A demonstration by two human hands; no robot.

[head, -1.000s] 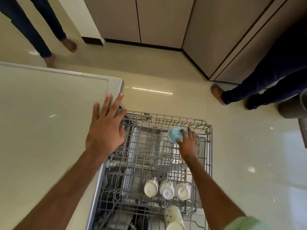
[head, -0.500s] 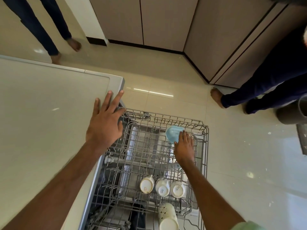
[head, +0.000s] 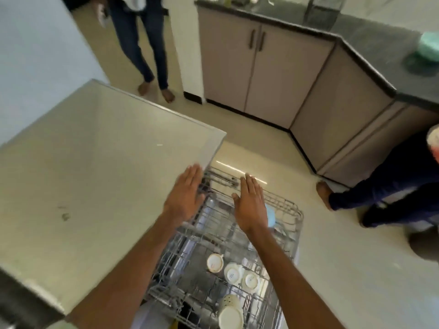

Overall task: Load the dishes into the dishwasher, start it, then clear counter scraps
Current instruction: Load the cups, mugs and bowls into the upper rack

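Two hands, left [head: 184, 200], right [head: 250, 206], at rack [head: 283, 202]

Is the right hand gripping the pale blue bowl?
No, the right hand is flat with straight fingers; the pale blue bowl sits in the grey wire rack.

L grip [head: 184, 197] flat at counter [head: 95, 174] edge, R grip [head: 250, 206] flat over rack [head: 209, 236]

A barefoot person in dark jeans [head: 128, 39] stands far left beside a pale wall [head: 35, 43]; beige cabinet doors [head: 228, 67] with dark handles face the glossy tiled floor [head: 332, 245]; another barefoot person's dark trouser leg [head: 380, 193] reaches in from the right.
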